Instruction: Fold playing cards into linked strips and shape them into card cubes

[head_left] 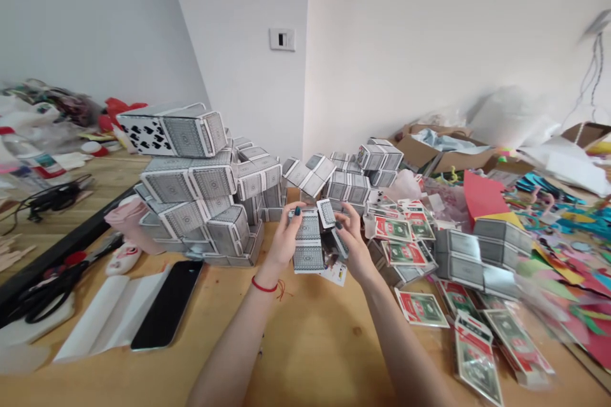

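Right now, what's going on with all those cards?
A person's left hand grips a card block, while their right hand holds folded cards beside it, above the table. More blocks stand stacked beyond the hands. Card boxes lie to the right, and a phone lies to the left.

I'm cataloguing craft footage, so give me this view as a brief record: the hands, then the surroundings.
left hand: holds a card piece; red string at wrist
right hand: holds gray-backed cards beside it; whether joined, unclear
behind hands: stacked card blocks, tallest toward left
left: dark phone, scissors
right: red-and-green packs
wall: white switch plate
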The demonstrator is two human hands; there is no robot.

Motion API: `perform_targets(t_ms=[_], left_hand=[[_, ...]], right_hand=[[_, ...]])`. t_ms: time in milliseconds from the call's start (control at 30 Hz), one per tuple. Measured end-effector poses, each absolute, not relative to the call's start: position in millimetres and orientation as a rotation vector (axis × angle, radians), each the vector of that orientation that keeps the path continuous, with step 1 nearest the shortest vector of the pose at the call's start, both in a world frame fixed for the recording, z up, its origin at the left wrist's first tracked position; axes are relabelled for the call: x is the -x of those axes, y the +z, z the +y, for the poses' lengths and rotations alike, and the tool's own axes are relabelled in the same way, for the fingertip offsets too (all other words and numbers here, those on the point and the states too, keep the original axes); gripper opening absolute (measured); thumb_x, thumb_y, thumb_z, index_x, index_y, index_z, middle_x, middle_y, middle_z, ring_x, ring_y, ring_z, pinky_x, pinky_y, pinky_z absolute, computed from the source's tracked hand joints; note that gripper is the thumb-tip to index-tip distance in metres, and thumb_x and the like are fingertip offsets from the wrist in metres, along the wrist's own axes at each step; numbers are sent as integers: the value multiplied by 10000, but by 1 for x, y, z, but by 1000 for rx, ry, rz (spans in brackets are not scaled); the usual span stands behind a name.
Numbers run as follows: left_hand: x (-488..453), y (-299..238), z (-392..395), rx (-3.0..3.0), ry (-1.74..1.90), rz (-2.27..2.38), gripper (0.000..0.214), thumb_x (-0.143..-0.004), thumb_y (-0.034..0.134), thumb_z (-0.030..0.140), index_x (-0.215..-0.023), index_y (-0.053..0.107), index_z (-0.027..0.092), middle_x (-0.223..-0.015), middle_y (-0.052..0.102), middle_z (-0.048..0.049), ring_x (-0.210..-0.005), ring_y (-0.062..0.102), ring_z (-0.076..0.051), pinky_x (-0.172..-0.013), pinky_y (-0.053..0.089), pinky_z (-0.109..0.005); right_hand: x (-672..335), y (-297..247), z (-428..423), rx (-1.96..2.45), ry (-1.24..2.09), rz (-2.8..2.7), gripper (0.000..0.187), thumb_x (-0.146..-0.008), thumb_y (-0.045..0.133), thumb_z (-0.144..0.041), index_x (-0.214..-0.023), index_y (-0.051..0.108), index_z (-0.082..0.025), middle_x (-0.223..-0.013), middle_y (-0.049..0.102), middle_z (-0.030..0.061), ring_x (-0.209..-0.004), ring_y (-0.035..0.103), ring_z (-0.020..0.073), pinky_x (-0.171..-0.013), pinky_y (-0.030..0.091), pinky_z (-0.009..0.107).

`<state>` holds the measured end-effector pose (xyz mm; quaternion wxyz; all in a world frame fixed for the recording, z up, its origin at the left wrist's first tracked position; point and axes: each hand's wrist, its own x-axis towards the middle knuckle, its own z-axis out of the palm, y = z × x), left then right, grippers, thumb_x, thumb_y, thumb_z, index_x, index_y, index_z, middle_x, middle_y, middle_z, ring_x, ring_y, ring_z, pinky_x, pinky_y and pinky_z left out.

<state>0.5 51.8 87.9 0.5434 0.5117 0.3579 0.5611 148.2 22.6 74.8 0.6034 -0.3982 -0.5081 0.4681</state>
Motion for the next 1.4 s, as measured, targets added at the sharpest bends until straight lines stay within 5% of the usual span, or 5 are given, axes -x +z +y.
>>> perform_targets(t_ms=[167,433,600,800,1400], left_hand=[[0,96,55,-1183,1316,873,250,-774,489,431,-904,487,217,-763,541,16,-643,493,-111,-601,408,-210],[7,99,56,-1129,1258,927,189,-771,503,392,-788,438,215,-631,473,55,-562,448,-88,-525,360,-171],[8,98,57,-1041,1244,948,203,-754,508,399,-769,424,215,-643,497,55,-577,481,-93,-537,384,-179],[-3,89,57,-1007,1171,967,229,-727,531,419,-785,442,217,-632,508,59,-566,495,-94,-545,390,-187],[-2,77,56,-966,1219,1019,247,-721,540,421,-764,433,203,-649,509,55,-588,499,-90,-548,399,-184]], right_hand=[[-142,91,33,897,1184,-1306,456,-806,425,-383,-1244,319,-310,-1180,481,21,-1025,489,189,-823,414,316],[-147,100,27,813,1491,-1066,185,-787,512,-400,-897,417,-285,-801,478,-43,-548,451,99,-442,368,179],[-146,96,25,852,1380,-1187,425,-727,604,-314,-1099,401,-346,-1170,457,-28,-792,530,118,-696,447,248],[-139,74,31,1060,1136,-1246,462,-810,437,-445,-1252,371,-330,-1319,385,-19,-1209,349,179,-1009,252,341],[-132,63,33,1199,698,-1560,378,-876,316,-368,-1240,370,-283,-1249,391,46,-1206,312,184,-1041,216,380]])
